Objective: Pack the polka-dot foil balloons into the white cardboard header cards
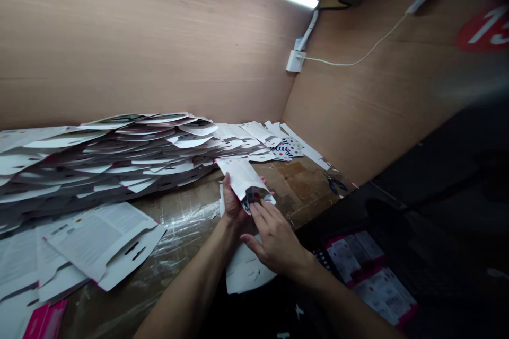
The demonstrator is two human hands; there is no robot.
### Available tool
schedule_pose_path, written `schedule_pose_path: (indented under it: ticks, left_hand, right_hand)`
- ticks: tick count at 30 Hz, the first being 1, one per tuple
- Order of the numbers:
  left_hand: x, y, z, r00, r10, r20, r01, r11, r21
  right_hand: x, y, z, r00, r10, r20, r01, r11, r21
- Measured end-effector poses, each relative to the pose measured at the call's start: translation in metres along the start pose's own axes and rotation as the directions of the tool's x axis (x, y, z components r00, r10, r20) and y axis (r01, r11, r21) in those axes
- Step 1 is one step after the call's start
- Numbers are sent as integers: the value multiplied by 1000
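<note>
**Left stack:** a tall pile of white die-cut cards (107, 156) lies in overlapping layers along the wall.

**Lower left:** loose printed cards with slotted hang tabs (105, 243) lie flat, with a pink-edged card (45, 320) at the bottom edge.

**Work surface:** a table covered in clear plastic sheeting (178, 233) over brown cardboard.

**Left hand (233, 204):** holds the white card sleeve (240, 180) upright from behind, near the table's middle.

**Right hand (274, 238):** touches the left hand, its fingertips (258, 214) resting on the sleeve's patterned lower end. Whether it grips, I cannot tell.

**Under the hands:** another white card (246, 273) lies partly hidden.

**Back of the table:** a polka-dot printed card (288, 147) sits at the end of the pile, with dark blue-handled scissors (336, 184) to its right.

**Right side:** pink-and-white printed sheets (368, 275) lie on a black surface (437, 212).

**Wall:** plywood (139, 37), with a white socket (296, 61) and white cable (358, 55) in the corner.
</note>
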State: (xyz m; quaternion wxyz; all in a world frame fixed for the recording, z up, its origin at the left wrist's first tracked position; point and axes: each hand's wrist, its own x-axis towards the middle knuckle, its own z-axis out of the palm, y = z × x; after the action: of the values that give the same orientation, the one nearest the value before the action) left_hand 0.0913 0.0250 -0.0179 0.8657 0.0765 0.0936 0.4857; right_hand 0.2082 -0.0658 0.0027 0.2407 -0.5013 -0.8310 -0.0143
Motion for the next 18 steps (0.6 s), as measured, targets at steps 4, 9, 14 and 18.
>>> schedule_pose_path:
  ticks: [4, 9, 14, 18]
  left_hand:
    - [-2, -8, -7, 984, -137, 114, 136, 991, 18]
    - [7, 3, -18, 980, 29, 198, -25, 999, -21]
    - [4, 26, -15, 979, 107, 171, -109, 994, 2]
    - [3, 31, -11, 983, 152, 99, -155, 988, 20]
  right_hand:
    - [21, 16, -13, 987, 52, 153, -39, 996, -84]
    - [111, 21, -46, 940, -34, -340, 14, 998, -61]
    - [244, -57, -85, 948, -304, -95, 300, 952, -58]
    - [252, -54, -90, 947, -316, -54, 320, 942, 102]
